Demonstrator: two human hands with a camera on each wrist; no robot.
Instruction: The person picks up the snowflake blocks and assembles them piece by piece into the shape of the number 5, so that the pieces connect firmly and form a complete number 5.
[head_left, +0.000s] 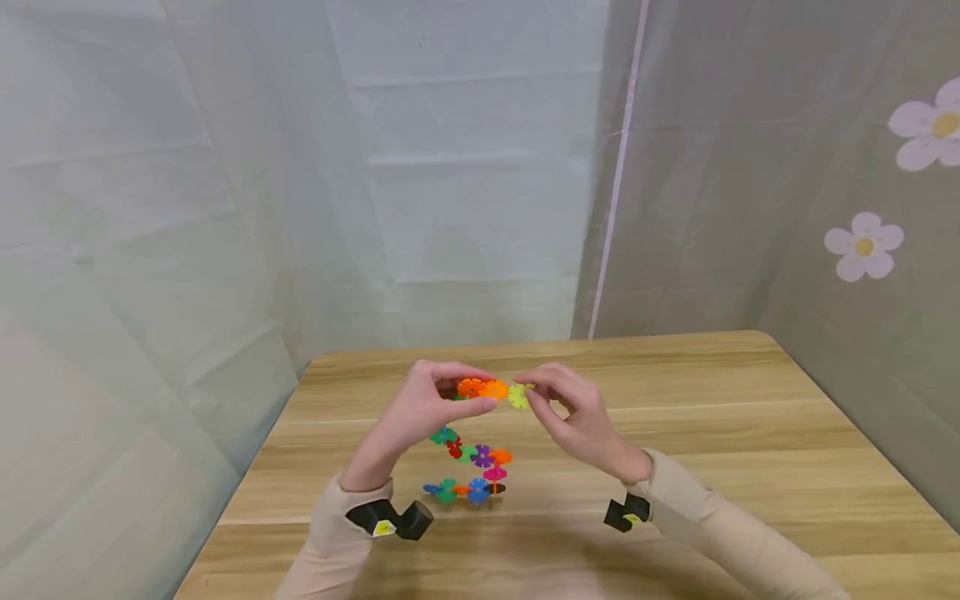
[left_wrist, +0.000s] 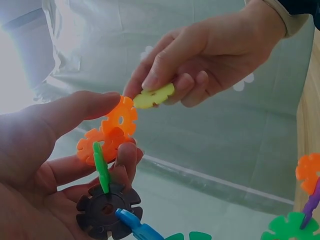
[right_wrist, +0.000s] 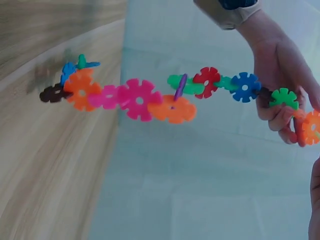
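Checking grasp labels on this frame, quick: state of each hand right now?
Left hand: closed, gripping the top of the chain of snowflake discs at its orange discs.
Right hand: closed, pinching a yellow disc.

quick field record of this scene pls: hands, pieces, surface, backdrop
left hand: pinches the orange discs at the top end of a chain
right hand: pinches a yellow disc, edge touching or nearly touching the top orange one
chain: interlocked toothed discs in pink, orange, green, red, blue, purple and dark brown, hanging from the left hand, lower end on or close to the table
surface: wooden table
backdrop: pale cloth, flower print at right
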